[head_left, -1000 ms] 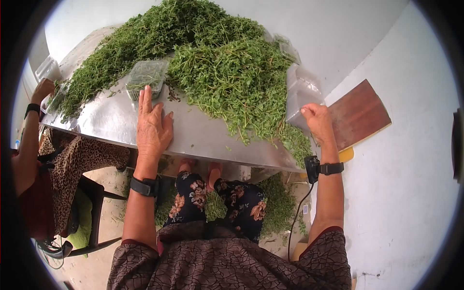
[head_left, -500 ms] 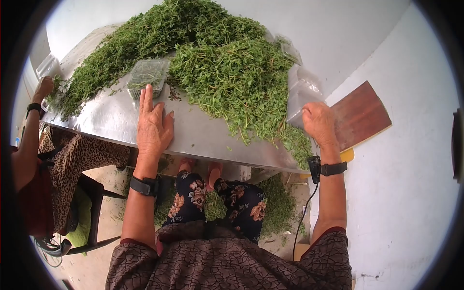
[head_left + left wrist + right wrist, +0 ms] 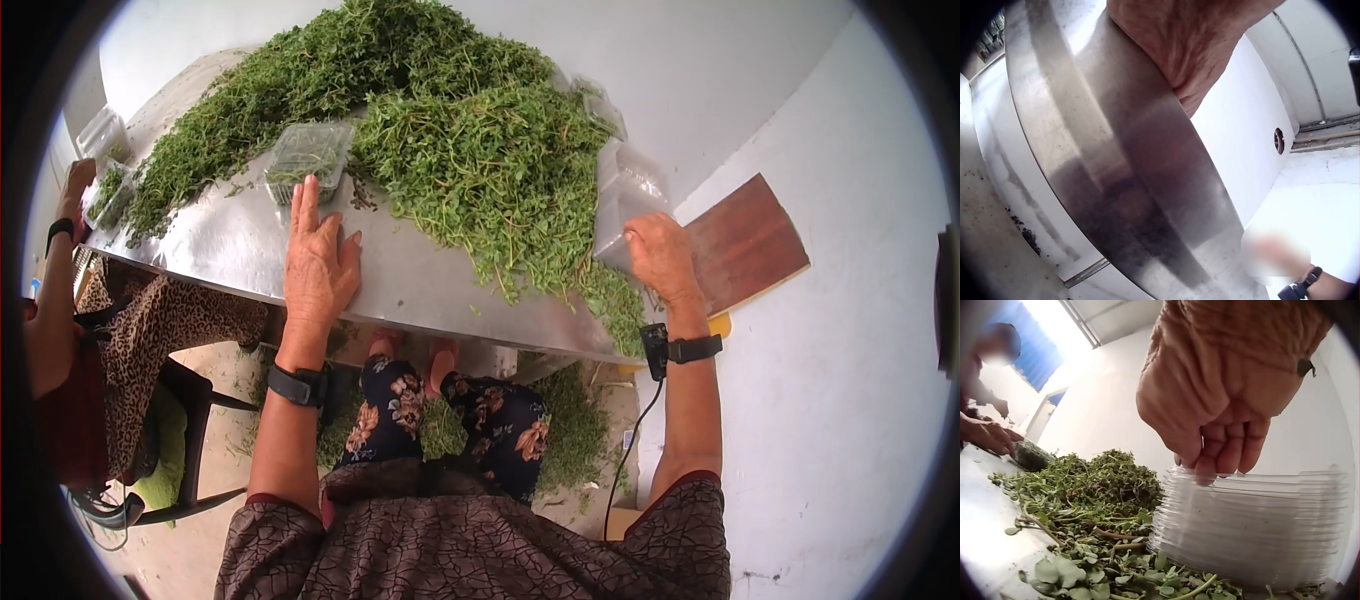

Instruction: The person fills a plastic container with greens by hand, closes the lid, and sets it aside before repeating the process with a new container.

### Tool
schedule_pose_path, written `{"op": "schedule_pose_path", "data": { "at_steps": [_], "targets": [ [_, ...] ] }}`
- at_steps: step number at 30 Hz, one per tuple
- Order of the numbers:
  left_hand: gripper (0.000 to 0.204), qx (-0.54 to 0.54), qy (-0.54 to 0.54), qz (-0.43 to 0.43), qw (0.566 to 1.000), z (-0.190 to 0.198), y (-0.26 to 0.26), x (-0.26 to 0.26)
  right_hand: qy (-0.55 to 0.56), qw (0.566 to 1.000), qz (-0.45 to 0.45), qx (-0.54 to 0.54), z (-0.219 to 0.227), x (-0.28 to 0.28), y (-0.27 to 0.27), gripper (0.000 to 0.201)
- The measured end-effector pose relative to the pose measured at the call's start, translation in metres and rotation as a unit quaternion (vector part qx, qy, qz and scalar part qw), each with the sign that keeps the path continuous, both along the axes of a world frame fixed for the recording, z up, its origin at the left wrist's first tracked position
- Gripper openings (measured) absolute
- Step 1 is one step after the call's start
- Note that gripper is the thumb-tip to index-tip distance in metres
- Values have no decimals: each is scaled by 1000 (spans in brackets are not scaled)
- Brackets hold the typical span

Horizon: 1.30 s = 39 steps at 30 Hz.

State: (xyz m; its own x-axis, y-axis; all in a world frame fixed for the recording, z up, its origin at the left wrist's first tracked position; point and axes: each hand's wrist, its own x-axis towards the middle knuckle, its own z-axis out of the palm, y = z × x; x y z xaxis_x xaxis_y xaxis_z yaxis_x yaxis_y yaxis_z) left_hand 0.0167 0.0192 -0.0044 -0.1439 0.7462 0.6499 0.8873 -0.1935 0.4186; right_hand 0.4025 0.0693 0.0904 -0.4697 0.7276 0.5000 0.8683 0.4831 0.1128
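Fingers straight, my left hand (image 3: 320,255) lies on the metal table, its fingertips at the front edge of a lidded clear plastic box (image 3: 308,150) with greens inside. In the left wrist view, that hand shows only in part above the table surface (image 3: 1135,162). My right hand (image 3: 662,258) has curled fingers and pinches the rim of the top container in a stack of clear plastic containers (image 3: 1247,531). Leafy greens (image 3: 1097,494) lie right beside the stack, part of a large heap (image 3: 480,170) across the table.
At the far left another person's hand (image 3: 80,178) is by a clear box of greens (image 3: 108,195). A reddish-brown board (image 3: 750,240) leans by the wall on the right. More clear boxes (image 3: 602,108) stand behind the heap. Greens (image 3: 575,430) lie on the floor under the table.
My right hand has shifted slightly right and toward me, staying at the stack. My left hand keeps its place. The other person's hand has moved left, and a filled box shows beside it.
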Motion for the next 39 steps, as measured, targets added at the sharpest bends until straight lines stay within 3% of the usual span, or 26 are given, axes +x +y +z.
{"op": "schedule_pose_path", "data": {
  "at_steps": [8,12,14,18,21,23,30,33,35,36,38,39],
  "targets": [
    [18,5,1,4,1000,-2,1,-1,94,996,-10,-1,8,5,4,9],
    [17,13,0,2,1000,-1,1,0,73,996,-30,-39,12,0,-3,9],
    [16,9,-5,1,1000,1,0,0,62,991,-52,-107,12,-8,-10,11],
    [15,14,-4,-1,1000,-1,1,-1,71,992,-33,-96,-3,7,1,16],
    [15,12,-7,-3,1000,0,1,0,156,976,-43,-144,-1,13,4,19],
    [16,10,-8,-2,1000,-2,1,-1,258,944,-28,-205,2,18,6,19],
    [17,18,-7,-9,1000,-3,2,-3,263,927,-46,-263,9,22,11,20],
    [18,15,-12,-9,1000,-3,1,-2,330,911,-41,-243,6,25,15,20],
    [19,13,-7,-6,1000,-3,1,-3,284,950,-9,-131,7,25,14,18],
    [19,12,-8,-6,1000,-3,1,-3,284,950,-9,-132,8,23,13,18],
    [19,13,-7,-5,1000,-4,1,-2,145,989,20,22,12,16,8,15],
    [19,13,-7,-5,1000,-4,1,-3,145,989,20,22,13,12,6,15]
  ]
}}
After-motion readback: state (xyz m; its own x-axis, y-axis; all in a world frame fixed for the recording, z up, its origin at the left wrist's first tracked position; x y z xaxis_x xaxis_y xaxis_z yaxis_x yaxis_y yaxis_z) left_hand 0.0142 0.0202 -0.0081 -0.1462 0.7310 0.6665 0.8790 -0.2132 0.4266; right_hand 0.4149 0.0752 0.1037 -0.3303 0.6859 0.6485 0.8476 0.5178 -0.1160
